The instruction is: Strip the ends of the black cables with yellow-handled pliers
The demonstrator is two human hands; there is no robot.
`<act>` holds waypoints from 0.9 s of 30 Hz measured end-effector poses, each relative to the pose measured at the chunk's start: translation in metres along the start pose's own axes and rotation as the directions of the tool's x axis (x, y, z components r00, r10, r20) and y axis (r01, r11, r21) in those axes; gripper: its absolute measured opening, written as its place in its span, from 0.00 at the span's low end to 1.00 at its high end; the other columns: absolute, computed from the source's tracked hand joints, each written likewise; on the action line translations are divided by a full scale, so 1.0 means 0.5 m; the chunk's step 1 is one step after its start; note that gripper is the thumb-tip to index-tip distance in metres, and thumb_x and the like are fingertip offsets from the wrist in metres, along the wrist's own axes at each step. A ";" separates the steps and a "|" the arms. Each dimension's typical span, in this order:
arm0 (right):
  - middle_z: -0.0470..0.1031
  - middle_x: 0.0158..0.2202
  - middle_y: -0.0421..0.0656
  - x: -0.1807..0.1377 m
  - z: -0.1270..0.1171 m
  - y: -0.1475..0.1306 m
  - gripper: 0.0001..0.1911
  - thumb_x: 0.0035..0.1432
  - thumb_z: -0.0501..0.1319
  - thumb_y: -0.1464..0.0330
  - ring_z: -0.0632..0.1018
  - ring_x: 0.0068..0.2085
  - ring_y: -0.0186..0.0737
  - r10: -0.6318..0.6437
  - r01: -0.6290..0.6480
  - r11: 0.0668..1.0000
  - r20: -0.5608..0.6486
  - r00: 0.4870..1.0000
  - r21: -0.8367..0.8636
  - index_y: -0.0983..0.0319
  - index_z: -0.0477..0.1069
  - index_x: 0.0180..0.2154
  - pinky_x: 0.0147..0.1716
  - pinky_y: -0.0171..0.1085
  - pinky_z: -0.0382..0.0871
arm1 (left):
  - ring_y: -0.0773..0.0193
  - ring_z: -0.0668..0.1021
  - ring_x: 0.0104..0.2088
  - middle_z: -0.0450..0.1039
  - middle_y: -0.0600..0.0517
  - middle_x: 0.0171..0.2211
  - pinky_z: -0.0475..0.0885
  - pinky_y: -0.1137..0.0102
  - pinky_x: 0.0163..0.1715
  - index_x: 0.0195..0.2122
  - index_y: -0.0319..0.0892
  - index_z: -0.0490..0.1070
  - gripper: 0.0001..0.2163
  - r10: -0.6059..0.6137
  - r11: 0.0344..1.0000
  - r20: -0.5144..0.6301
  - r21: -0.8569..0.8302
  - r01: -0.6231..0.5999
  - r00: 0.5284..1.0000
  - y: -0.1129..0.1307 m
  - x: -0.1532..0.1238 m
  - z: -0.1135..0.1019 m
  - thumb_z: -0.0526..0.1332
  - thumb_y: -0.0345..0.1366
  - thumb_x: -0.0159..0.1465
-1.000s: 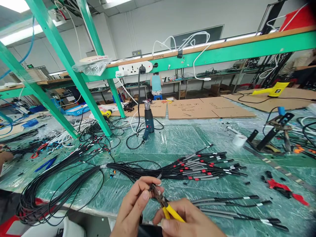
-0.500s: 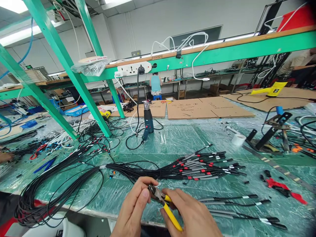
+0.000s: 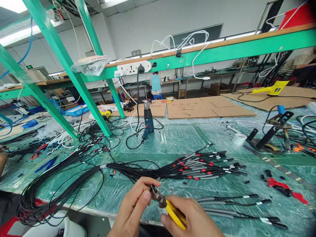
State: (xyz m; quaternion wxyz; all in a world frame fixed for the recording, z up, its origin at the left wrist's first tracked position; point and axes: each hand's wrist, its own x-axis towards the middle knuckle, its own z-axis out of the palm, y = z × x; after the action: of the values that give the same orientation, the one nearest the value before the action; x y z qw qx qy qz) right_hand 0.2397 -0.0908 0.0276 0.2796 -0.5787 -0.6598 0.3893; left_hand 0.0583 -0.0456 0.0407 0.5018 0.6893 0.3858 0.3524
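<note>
My right hand (image 3: 189, 214) is wrapped round the yellow handles of a pair of side cutters (image 3: 174, 214). Their metal jaws point up and left, close to my left fingertips. My left hand (image 3: 135, 205) pinches a small dark piece between thumb and fingers, right at the jaws; its kind is mostly hidden. Beyond both hands lies a bundle of black cables (image 3: 145, 171) with grey sleeves and red and white markers at its right end. Several separate grey-sleeved black cables (image 3: 229, 213) lie on the bench to the right of my right hand.
A hot air gun (image 3: 148, 121) stands on the film-covered green bench (image 3: 187, 138). Blue-handled pliers (image 3: 46, 164) lie left. A tape roll (image 3: 239, 139), a metal fixture (image 3: 271, 135) and red scraps (image 3: 283, 187) are right. Another person's hand (image 3: 3, 159) shows at the left edge.
The side cutters' yellow handles have come together in my right hand, and the jaws have shifted slightly. My left hand stays nearly in place. The other person's hand at the left edge has moved.
</note>
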 end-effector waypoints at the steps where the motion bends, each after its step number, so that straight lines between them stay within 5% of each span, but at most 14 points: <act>1: 0.66 0.25 0.38 0.000 0.000 0.001 0.14 0.58 0.58 0.57 0.68 0.27 0.36 0.013 -0.026 0.988 0.082 0.997 0.153 0.61 0.70 0.32 0.28 0.33 0.60 | 0.60 0.73 0.40 0.72 0.49 0.44 0.65 0.71 0.41 0.46 0.46 0.75 0.15 0.017 1.000 0.002 -0.023 -0.017 1.000 -0.002 0.000 0.000 0.50 0.42 0.71; 4: 0.64 0.25 0.37 -0.002 0.002 0.008 0.23 0.56 0.59 0.49 0.67 0.26 0.33 -0.013 -0.145 0.828 0.277 0.961 0.541 0.64 0.71 0.38 0.25 0.31 0.59 | 0.59 0.75 0.42 0.73 0.48 0.47 0.67 0.69 0.43 0.47 0.44 0.75 0.15 0.028 0.995 0.001 -0.095 -0.028 1.000 -0.010 0.001 0.000 0.50 0.41 0.71; 7: 0.64 0.24 0.38 0.000 0.010 0.016 0.25 0.55 0.60 0.48 0.66 0.25 0.32 -0.003 -0.187 0.788 0.308 0.951 0.587 0.64 0.71 0.39 0.25 0.31 0.59 | 0.60 0.76 0.39 0.76 0.47 0.46 0.69 0.69 0.42 0.45 0.43 0.76 0.16 0.017 0.996 -0.022 -0.091 -0.019 1.000 -0.015 0.004 0.001 0.50 0.42 0.71; 14: 0.70 0.27 0.39 0.006 0.012 0.002 0.11 0.55 0.60 0.61 0.68 0.28 0.36 0.008 -0.009 0.999 0.018 1.000 0.051 0.61 0.75 0.35 0.27 0.33 0.60 | 0.62 0.77 0.33 0.77 0.50 0.31 0.70 0.73 0.35 0.41 0.42 0.77 0.16 -0.053 0.989 -0.079 0.134 0.063 0.996 0.003 0.014 0.002 0.53 0.46 0.70; 19: 0.72 0.27 0.38 -0.003 0.012 -0.012 0.04 0.56 0.60 0.66 0.72 0.30 0.38 -0.014 0.007 0.987 -0.038 0.999 -0.159 0.60 0.72 0.33 0.28 0.34 0.63 | 0.63 0.75 0.32 0.75 0.52 0.29 0.69 0.73 0.36 0.41 0.43 0.77 0.17 -0.026 1.000 -0.090 -0.003 0.026 0.996 0.003 0.014 0.004 0.52 0.45 0.70; 23: 0.75 0.42 0.44 -0.002 0.033 0.006 0.22 0.55 0.60 0.70 0.76 0.42 0.47 -0.195 0.090 0.920 -0.249 0.949 -0.381 0.57 0.68 0.53 0.43 0.44 0.69 | 0.65 0.73 0.31 0.74 0.51 0.29 0.68 0.75 0.34 0.40 0.40 0.78 0.17 -0.100 0.978 -0.208 -0.202 0.057 0.973 -0.004 0.016 0.009 0.54 0.46 0.69; 27: 0.74 0.43 0.47 -0.001 0.044 0.018 0.23 0.57 0.59 0.67 0.76 0.42 0.51 -0.335 0.101 0.824 -0.335 0.881 -0.558 0.58 0.66 0.55 0.41 0.48 0.71 | 0.68 0.71 0.29 0.72 0.52 0.28 0.67 0.77 0.32 0.41 0.39 0.79 0.16 -0.137 0.941 -0.235 -0.334 0.052 0.962 -0.008 0.019 0.011 0.56 0.45 0.68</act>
State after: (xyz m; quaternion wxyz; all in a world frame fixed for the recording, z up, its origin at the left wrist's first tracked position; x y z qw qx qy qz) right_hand 0.2267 -0.0952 0.0082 0.2892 -0.6211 -0.7280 0.0254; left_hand 0.0669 -0.0390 0.0364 0.5710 0.5266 0.4169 0.4720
